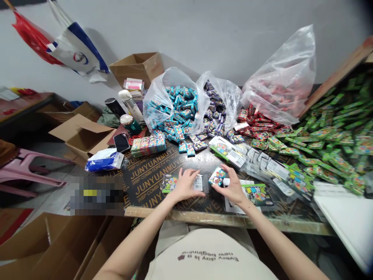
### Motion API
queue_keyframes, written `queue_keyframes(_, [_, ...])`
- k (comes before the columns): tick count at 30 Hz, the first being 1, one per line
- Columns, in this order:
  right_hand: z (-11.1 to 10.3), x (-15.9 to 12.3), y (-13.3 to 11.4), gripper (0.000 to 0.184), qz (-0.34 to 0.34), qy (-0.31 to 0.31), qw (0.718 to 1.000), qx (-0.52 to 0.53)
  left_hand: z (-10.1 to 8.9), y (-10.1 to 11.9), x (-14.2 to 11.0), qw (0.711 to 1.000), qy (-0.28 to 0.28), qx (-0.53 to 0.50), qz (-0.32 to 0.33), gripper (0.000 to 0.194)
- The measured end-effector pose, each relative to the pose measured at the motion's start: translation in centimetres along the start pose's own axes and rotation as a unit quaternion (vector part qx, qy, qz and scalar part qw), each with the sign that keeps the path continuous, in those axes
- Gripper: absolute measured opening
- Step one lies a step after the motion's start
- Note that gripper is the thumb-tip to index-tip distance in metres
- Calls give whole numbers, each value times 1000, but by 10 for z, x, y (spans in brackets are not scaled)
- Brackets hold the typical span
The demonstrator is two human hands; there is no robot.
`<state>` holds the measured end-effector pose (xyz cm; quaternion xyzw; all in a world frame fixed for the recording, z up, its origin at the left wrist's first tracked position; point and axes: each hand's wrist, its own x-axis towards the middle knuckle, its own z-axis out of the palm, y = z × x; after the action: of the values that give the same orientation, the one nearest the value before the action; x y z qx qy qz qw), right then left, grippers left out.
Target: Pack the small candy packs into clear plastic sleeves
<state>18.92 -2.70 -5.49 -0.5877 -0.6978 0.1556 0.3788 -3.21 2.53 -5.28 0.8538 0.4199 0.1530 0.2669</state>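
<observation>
My right hand [234, 188] grips small blue printed boxes [217, 177] between thumb and fingers, just above the tabletop. To its left, my left hand [186, 183] lies with fingers spread over a clear plastic packet with a green printed label [169, 183]; part of that packet is hidden under the palm. Beneath and beside my right wrist is another green-labelled packet [259, 194]. Behind my hands stand a few loose blue boxes [190, 150], and a stack of green-labelled packets [227, 151] lies to their right.
Clear bags spill blue boxes [183, 101], purple boxes [214, 101] and red boxes [262, 124] along the wall. Green boxes [335, 132] heap at the right. A row of stacked boxes [148, 145], a phone [121, 142] and wipes [104, 160] sit left. Cartons [84, 136] stand beyond.
</observation>
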Motion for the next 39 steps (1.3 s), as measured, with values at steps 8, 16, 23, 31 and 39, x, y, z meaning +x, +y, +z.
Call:
queue_keyframes(8, [-7,9,-28,85,0,-48,997,-60,17,37,31,821,104,-525,-197,51])
queue_keyframes(16, [-19,1,-33,93,-96,-105,988,-60,9,33,30,737,70,-624,-250,59])
queue_keyframes(23, [-3,6,-30,76,-66,-66,995,-47,11,24,16,853,70,-481,-193,67])
queue_keyframes(31, [6,2,9,74,-67,-118,989,-51,-9,-25,-12,998,-55,21,19,106])
queue_keyframes(39, [5,17,4,81,-101,-216,970,55,-10,-22,-10,998,-34,-41,36,107])
